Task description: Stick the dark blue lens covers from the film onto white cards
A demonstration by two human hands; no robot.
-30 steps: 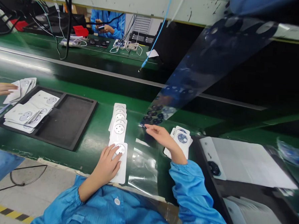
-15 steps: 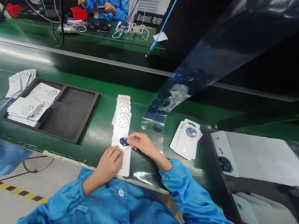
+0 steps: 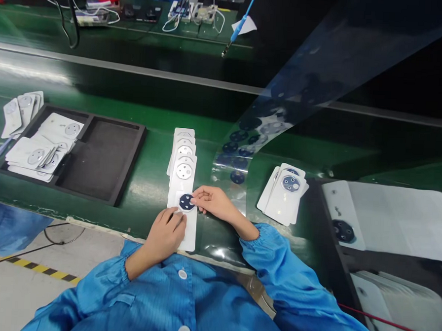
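Note:
A white phone back cover (image 3: pixel 189 233) lies nearest me at the front of an overlapping column of white covers (image 3: pixel 185 158). On its round camera area sits a dark blue, round sticker with holes (image 3: pixel 185 202). My right hand (image 3: pixel 215 203) pinches the sticker's right edge between thumb and forefinger. Spread over the cover just below and left of the sticker, the fingers of my left hand (image 3: pixel 165 232) touch its surface and hold nothing. A clear film strip (image 3: pixel 239 159) bearing several similar dark stickers hangs down behind my right hand.
Left, a black divided tray (image 3: pixel 98 161) holds white covers (image 3: pixel 34 153), with more covers (image 3: pixel 23 110) beyond it. On the right lie covers with dark stickers (image 3: pixel 284 198) and another black tray (image 3: pixel 328 270). A blue cable (image 3: pixel 240 27) hangs above; a person sits opposite.
The dark sticker now lies more squarely over the cover's round camera area, with my right hand still at its edge. The whole view has shifted slightly as my head moved.

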